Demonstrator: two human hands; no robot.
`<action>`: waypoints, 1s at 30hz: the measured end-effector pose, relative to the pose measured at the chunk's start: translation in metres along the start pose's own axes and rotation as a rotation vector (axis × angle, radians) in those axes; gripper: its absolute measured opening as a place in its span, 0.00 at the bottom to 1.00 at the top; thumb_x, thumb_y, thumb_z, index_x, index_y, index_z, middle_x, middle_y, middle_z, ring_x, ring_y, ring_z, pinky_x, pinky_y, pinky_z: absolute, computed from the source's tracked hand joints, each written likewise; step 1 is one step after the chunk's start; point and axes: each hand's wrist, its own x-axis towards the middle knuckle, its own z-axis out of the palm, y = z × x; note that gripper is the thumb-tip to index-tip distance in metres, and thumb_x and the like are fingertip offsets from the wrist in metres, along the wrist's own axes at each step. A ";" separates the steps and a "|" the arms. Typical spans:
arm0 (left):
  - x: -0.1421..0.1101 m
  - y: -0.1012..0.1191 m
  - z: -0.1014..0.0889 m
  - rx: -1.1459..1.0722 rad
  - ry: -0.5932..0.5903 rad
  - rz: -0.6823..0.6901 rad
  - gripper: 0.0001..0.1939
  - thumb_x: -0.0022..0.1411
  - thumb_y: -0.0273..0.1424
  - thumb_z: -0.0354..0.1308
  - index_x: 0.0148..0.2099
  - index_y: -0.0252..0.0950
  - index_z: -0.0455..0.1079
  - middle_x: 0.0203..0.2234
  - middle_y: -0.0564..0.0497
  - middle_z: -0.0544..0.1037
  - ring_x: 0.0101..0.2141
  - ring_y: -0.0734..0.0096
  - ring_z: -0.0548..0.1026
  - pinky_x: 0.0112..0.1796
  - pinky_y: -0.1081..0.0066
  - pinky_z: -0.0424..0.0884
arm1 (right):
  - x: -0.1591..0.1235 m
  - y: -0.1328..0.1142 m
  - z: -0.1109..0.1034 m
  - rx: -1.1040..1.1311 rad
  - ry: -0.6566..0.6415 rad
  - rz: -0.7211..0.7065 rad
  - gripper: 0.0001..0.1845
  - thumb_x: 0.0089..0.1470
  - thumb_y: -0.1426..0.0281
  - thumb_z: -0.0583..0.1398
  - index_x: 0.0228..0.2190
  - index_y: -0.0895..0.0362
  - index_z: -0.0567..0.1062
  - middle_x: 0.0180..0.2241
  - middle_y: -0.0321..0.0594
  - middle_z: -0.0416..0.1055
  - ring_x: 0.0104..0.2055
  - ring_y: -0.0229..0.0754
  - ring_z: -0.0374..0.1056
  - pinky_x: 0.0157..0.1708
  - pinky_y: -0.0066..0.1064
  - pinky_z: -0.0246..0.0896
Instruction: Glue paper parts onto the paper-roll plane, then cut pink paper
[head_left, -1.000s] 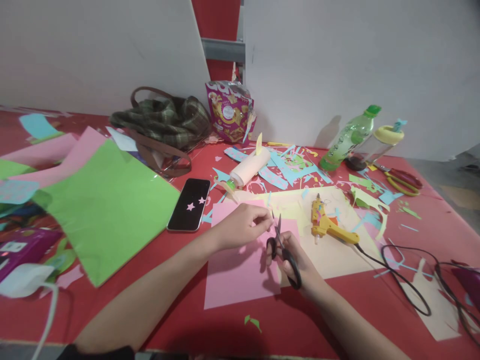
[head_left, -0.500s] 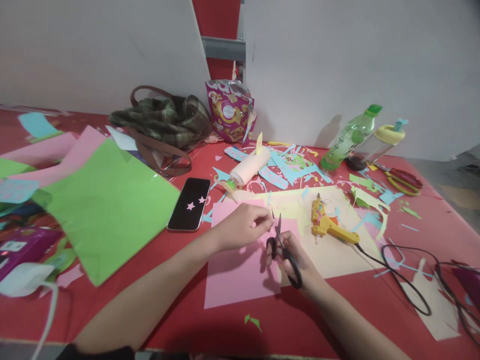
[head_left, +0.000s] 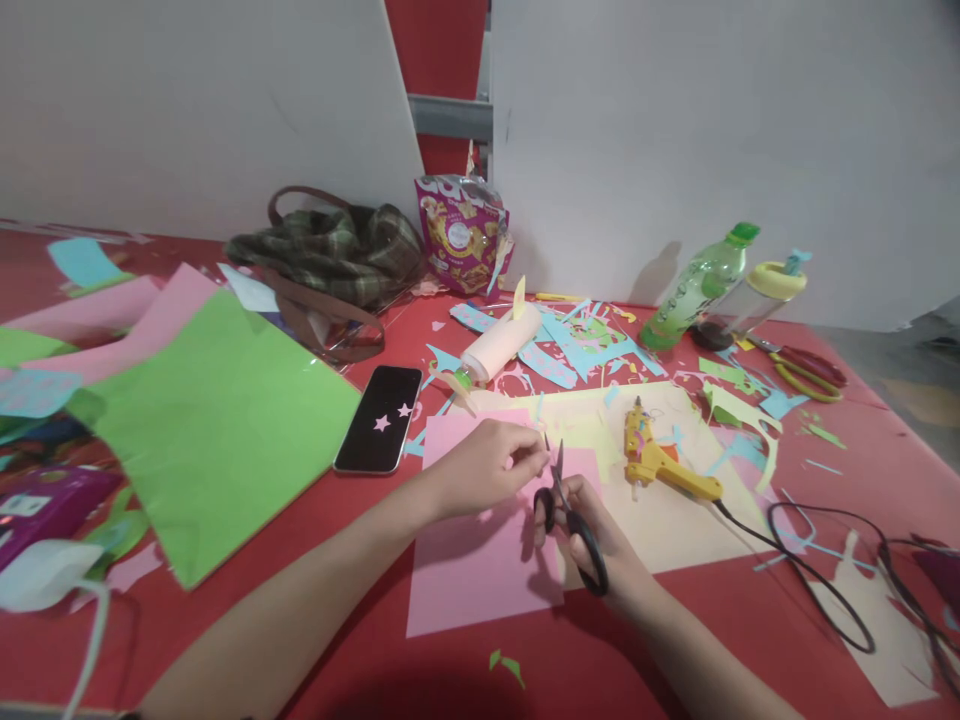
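Left hand (head_left: 487, 468) pinching a tiny paper scrap, too small to make out, at the blades; right hand (head_left: 600, 540) gripping black-handled scissors (head_left: 570, 515) through the loops. Probably mid-snip on a small shape; next, likely turning the scrap gently while closing thin steel blades. Under both hands, a flat matte pink paper sheet (head_left: 472, 580); just right, a glossy yellow glue gun (head_left: 660, 462).
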 end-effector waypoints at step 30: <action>0.000 0.003 -0.006 -0.018 0.004 0.007 0.12 0.55 0.27 0.44 0.20 0.33 0.57 0.16 0.57 0.61 0.21 0.80 0.59 0.26 0.78 0.57 | 0.002 -0.003 0.002 0.003 0.025 -0.009 0.18 0.44 0.58 0.58 0.28 0.53 0.56 0.25 0.33 0.60 0.23 0.33 0.58 0.24 0.28 0.52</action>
